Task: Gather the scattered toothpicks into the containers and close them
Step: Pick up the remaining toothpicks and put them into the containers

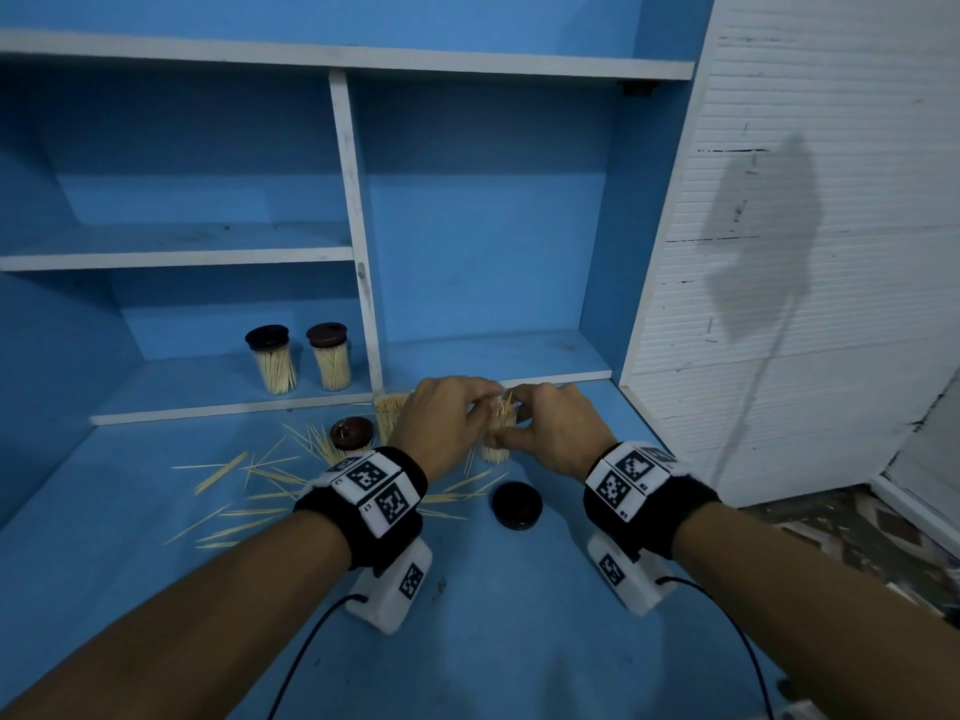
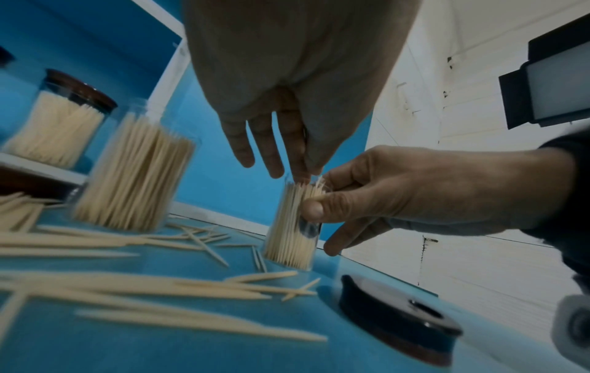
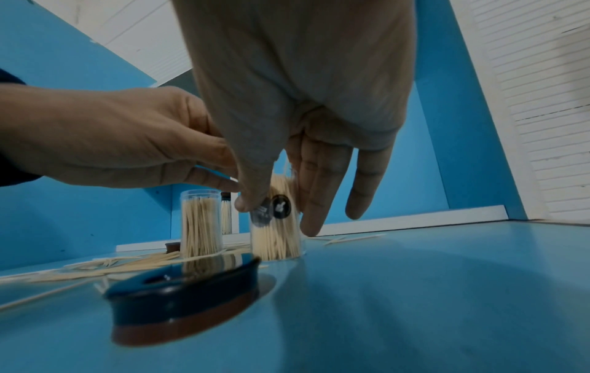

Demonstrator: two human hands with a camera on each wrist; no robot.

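Nearest lie two banded forearms over the blue wooden counter [image 1: 519, 641]. The right hand [image 1: 550, 433] pinches the clear plastic toothpick jar [image 2: 292, 227], light and tippy, at mid-wall. The left hand [image 1: 441, 418] pinches thin, brittle toothpicks [image 2: 306, 188] at its mouth. The dark round lid [image 1: 517, 505] lies near.

Two capped containers [image 1: 298, 358] side by side on the lower left shelf [image 1: 208, 392]. Before the shelf edge, two uncapped containers on the surface [image 1: 519, 615]: left one [image 1: 387, 415], right one [image 1: 496, 433] between both hands. Loose toothpicks [image 1: 249, 491] spread left of these. One lid [image 1: 353, 433] beside the left uncapped container; another lid [image 1: 517, 505] before the right one
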